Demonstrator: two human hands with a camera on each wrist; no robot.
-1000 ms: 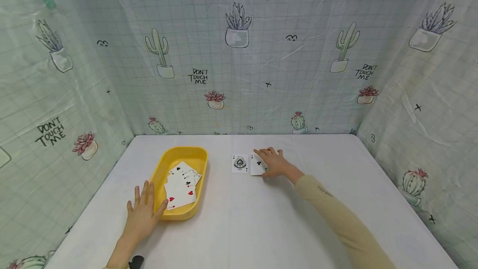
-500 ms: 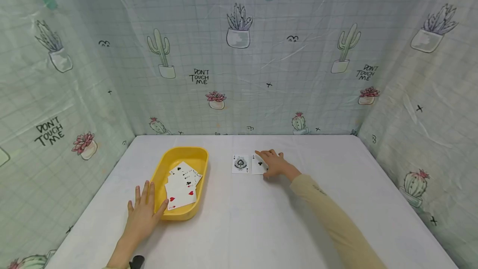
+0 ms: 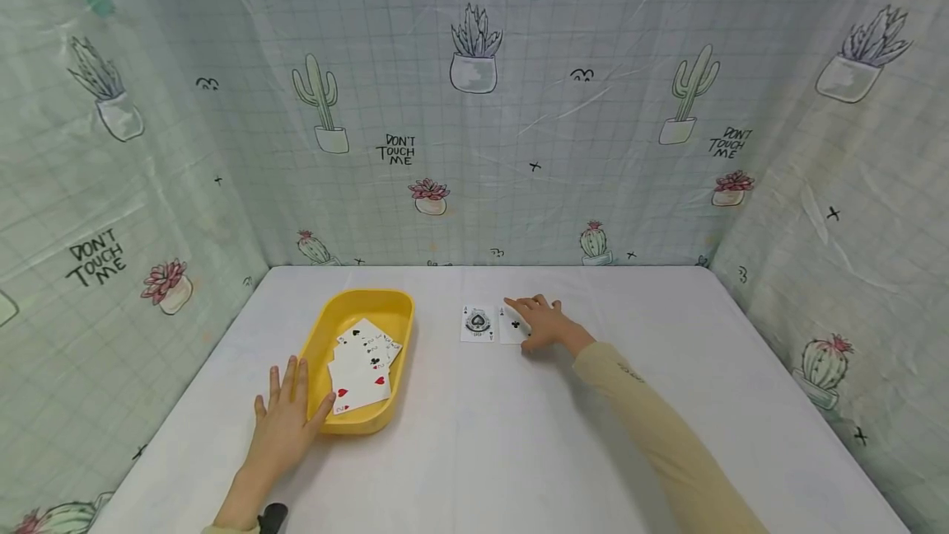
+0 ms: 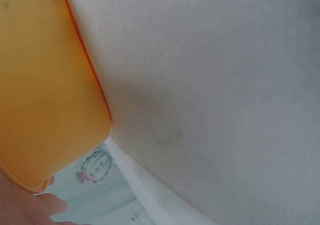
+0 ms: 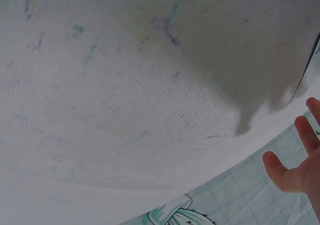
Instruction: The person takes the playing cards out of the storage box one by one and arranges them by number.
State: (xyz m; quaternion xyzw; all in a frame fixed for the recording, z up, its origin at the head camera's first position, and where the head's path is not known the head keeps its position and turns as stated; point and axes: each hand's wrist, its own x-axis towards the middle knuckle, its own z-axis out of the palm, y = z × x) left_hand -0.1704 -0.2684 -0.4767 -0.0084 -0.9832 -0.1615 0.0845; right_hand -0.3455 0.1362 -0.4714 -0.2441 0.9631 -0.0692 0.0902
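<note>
At frame centre the right hand [image 3: 547,323] lies flat, fingers straight, on the club card [image 3: 510,325], beside the spade ace [image 3: 478,324]. Lower left, the left hand [image 3: 285,423] rests with fingers relaxed against the yellow tray [image 3: 326,328] of cards [image 3: 361,365].

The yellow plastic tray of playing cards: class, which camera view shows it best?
The head view: the whole yellow plastic tray shows, with the playing cards inside and the left hand touching its near rim. The left wrist view shows only its outer wall; the right wrist view shows none.
</note>
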